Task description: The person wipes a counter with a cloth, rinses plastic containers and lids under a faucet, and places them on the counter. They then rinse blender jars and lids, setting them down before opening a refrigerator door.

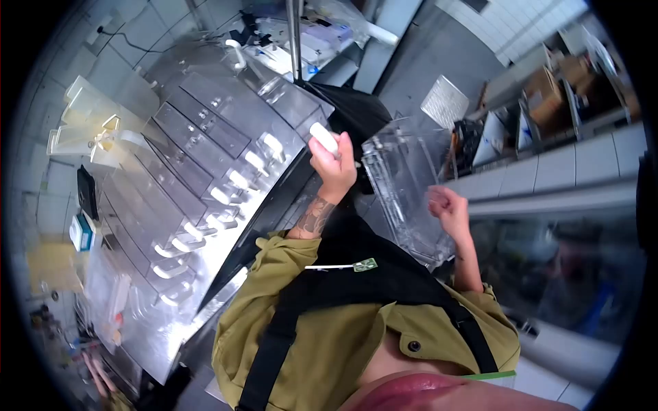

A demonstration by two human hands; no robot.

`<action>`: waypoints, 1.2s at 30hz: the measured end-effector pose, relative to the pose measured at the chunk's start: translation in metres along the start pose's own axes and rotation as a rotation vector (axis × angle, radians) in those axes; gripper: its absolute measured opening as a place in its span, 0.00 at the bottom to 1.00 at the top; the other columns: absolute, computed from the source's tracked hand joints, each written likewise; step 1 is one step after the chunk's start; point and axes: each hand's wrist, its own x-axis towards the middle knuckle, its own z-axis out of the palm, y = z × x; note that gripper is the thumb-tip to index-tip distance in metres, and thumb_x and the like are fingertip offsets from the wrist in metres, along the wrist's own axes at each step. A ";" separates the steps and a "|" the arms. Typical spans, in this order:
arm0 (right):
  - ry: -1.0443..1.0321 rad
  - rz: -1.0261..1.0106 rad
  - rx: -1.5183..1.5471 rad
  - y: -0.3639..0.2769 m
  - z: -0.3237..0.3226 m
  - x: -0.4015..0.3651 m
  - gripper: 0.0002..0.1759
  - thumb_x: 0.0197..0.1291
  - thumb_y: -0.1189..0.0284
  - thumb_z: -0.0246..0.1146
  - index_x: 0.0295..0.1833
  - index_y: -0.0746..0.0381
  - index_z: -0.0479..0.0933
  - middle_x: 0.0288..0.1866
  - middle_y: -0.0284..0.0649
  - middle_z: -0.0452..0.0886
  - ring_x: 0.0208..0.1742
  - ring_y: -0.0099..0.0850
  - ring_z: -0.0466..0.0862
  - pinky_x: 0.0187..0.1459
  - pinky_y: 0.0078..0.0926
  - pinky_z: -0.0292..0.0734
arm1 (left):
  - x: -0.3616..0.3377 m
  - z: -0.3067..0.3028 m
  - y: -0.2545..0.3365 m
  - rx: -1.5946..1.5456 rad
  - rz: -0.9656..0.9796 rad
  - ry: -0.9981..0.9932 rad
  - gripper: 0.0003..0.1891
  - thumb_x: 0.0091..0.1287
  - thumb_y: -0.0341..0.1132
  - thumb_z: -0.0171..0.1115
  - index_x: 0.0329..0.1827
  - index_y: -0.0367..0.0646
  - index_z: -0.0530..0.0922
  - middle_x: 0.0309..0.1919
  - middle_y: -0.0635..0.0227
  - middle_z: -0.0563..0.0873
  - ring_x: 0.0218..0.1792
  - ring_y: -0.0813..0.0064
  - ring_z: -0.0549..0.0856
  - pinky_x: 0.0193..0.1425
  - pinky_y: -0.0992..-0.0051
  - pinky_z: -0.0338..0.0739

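My left hand [333, 163], below a tattooed forearm, is closed around a white handle [323, 138] at the near edge of the metal bench. Along that bench lie several clear panels [179, 161] with similar white handles [238, 179] lined up at the edge facing me. Off to the right, my right hand [449, 211] has its fingers curled in beside a large clear plastic bin [397, 205]. I cannot tell what, if anything, its fingers hold.
Cream-coloured plastic pieces [103, 133] stand at the bench's far left. Behind is a shelf with clutter [322, 38], and a black bag [353, 109] hangs near the post. Cardboard boxes [545, 92] fill a rack at right. Another person's arms [96, 375] show at lower left.
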 end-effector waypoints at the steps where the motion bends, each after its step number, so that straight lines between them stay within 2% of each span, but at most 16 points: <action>1: -0.086 -0.072 -0.092 -0.004 -0.007 0.041 0.15 0.52 0.84 0.56 0.48 0.67 0.74 0.36 0.41 0.83 0.33 0.23 0.81 0.33 0.19 0.76 | 0.000 0.008 -0.023 0.142 -0.004 0.030 0.13 0.60 0.31 0.60 0.38 0.34 0.65 0.23 0.61 0.79 0.20 0.65 0.79 0.25 0.71 0.71; 3: -0.256 -0.203 -0.253 -0.009 -0.012 0.105 0.17 0.51 0.86 0.56 0.49 0.68 0.74 0.39 0.41 0.82 0.34 0.22 0.81 0.36 0.19 0.77 | -0.002 0.010 -0.060 0.355 -0.160 0.040 0.14 0.63 0.33 0.57 0.41 0.32 0.65 0.26 0.59 0.78 0.26 0.62 0.79 0.29 0.69 0.71; 5: -0.398 -0.328 -0.300 -0.041 -0.009 0.160 0.16 0.50 0.84 0.57 0.48 0.69 0.74 0.40 0.43 0.82 0.37 0.25 0.82 0.39 0.20 0.76 | -0.012 -0.002 -0.107 0.631 -0.096 0.013 0.14 0.65 0.36 0.54 0.42 0.32 0.65 0.24 0.58 0.77 0.25 0.60 0.78 0.30 0.66 0.70; 9: -0.614 -0.401 -0.279 -0.082 0.028 0.243 0.19 0.48 0.82 0.59 0.50 0.66 0.74 0.42 0.44 0.82 0.45 0.31 0.82 0.45 0.23 0.74 | 0.002 -0.007 -0.120 0.568 -0.293 0.209 0.13 0.68 0.35 0.49 0.44 0.32 0.63 0.28 0.58 0.74 0.29 0.64 0.75 0.36 0.66 0.69; 11: -0.605 -0.518 -0.319 -0.085 0.070 0.285 0.16 0.50 0.79 0.58 0.48 0.64 0.75 0.37 0.44 0.82 0.41 0.33 0.83 0.41 0.25 0.75 | 0.008 -0.004 -0.127 0.568 -0.340 0.274 0.13 0.68 0.35 0.49 0.43 0.32 0.63 0.29 0.57 0.73 0.30 0.64 0.74 0.38 0.67 0.68; 13: -0.542 -0.602 -0.313 -0.097 0.116 0.316 0.11 0.51 0.71 0.57 0.41 0.59 0.77 0.30 0.51 0.78 0.35 0.47 0.79 0.35 0.34 0.73 | 0.007 0.000 -0.122 0.576 -0.397 0.294 0.13 0.68 0.36 0.48 0.43 0.32 0.63 0.30 0.57 0.73 0.31 0.64 0.74 0.38 0.67 0.68; 19: -0.540 -0.553 -0.404 -0.148 0.249 0.345 0.14 0.43 0.76 0.56 0.39 0.64 0.76 0.37 0.54 0.79 0.43 0.52 0.78 0.46 0.43 0.74 | -0.021 -0.009 -0.129 0.897 -0.308 0.266 0.18 0.66 0.39 0.51 0.46 0.30 0.66 0.38 0.52 0.75 0.43 0.57 0.74 0.51 0.63 0.65; 21: -0.537 -0.558 -0.450 -0.160 0.293 0.349 0.15 0.43 0.77 0.55 0.40 0.64 0.77 0.39 0.55 0.79 0.44 0.53 0.78 0.47 0.43 0.73 | -0.052 -0.020 -0.116 0.909 -0.457 0.168 0.21 0.64 0.42 0.54 0.49 0.32 0.67 0.42 0.51 0.75 0.49 0.54 0.71 0.57 0.62 0.62; 25: -0.522 -0.634 -0.382 -0.167 0.342 0.391 0.15 0.45 0.73 0.54 0.37 0.69 0.78 0.39 0.57 0.79 0.46 0.49 0.79 0.47 0.40 0.74 | -0.178 -0.104 -0.135 0.744 -0.980 0.146 0.20 0.59 0.44 0.60 0.45 0.37 0.74 0.41 0.53 0.79 0.46 0.55 0.76 0.53 0.64 0.67; 26: -0.613 -0.611 -0.208 -0.154 0.354 0.407 0.15 0.44 0.72 0.54 0.36 0.70 0.78 0.37 0.58 0.79 0.43 0.51 0.80 0.45 0.40 0.74 | -0.214 -0.128 -0.130 0.628 -1.141 0.272 0.19 0.59 0.44 0.59 0.42 0.36 0.75 0.38 0.54 0.81 0.43 0.55 0.77 0.51 0.64 0.69; 27: -0.731 -0.621 -0.379 -0.160 0.345 0.411 0.17 0.43 0.72 0.54 0.37 0.71 0.76 0.37 0.59 0.79 0.43 0.51 0.80 0.45 0.41 0.74 | -0.254 -0.154 -0.122 0.493 -1.287 0.411 0.18 0.58 0.45 0.58 0.40 0.36 0.77 0.36 0.54 0.82 0.40 0.55 0.79 0.48 0.64 0.71; 29: -0.441 -0.809 -0.347 -0.175 0.315 0.370 0.24 0.46 0.67 0.57 0.50 0.69 0.72 0.47 0.58 0.76 0.50 0.48 0.77 0.49 0.36 0.73 | -0.377 -0.226 -0.123 0.805 -1.467 0.399 0.19 0.58 0.48 0.54 0.38 0.41 0.80 0.36 0.54 0.83 0.41 0.54 0.81 0.44 0.66 0.74; 30: -0.248 -0.947 -0.276 -0.173 0.302 0.343 0.26 0.48 0.65 0.59 0.54 0.66 0.70 0.53 0.55 0.73 0.54 0.46 0.75 0.53 0.34 0.71 | -0.386 -0.235 -0.070 0.910 -1.554 0.258 0.19 0.60 0.47 0.52 0.41 0.41 0.80 0.38 0.52 0.83 0.44 0.54 0.82 0.44 0.65 0.75; 31: -0.376 -0.798 -0.079 -0.191 0.278 0.295 0.25 0.50 0.69 0.60 0.55 0.64 0.70 0.56 0.50 0.72 0.56 0.41 0.74 0.54 0.33 0.70 | -0.442 -0.262 -0.059 1.198 -1.455 -0.208 0.18 0.60 0.44 0.48 0.37 0.37 0.79 0.33 0.50 0.83 0.39 0.52 0.82 0.41 0.63 0.75; 33: -0.553 -0.740 0.229 -0.200 0.255 0.204 0.16 0.55 0.77 0.57 0.51 0.64 0.73 0.48 0.41 0.78 0.49 0.29 0.78 0.52 0.26 0.71 | -0.548 -0.308 -0.034 1.207 -1.409 -0.313 0.19 0.62 0.43 0.44 0.33 0.38 0.78 0.28 0.53 0.82 0.31 0.57 0.82 0.36 0.60 0.75; 36: -0.839 -0.663 0.312 -0.182 0.267 0.091 0.05 0.58 0.79 0.56 0.38 0.65 0.77 0.36 0.35 0.81 0.38 0.20 0.79 0.43 0.17 0.72 | -0.589 -0.338 0.006 0.164 -1.964 1.092 0.16 0.62 0.43 0.46 0.34 0.40 0.77 0.29 0.58 0.81 0.28 0.63 0.79 0.33 0.61 0.74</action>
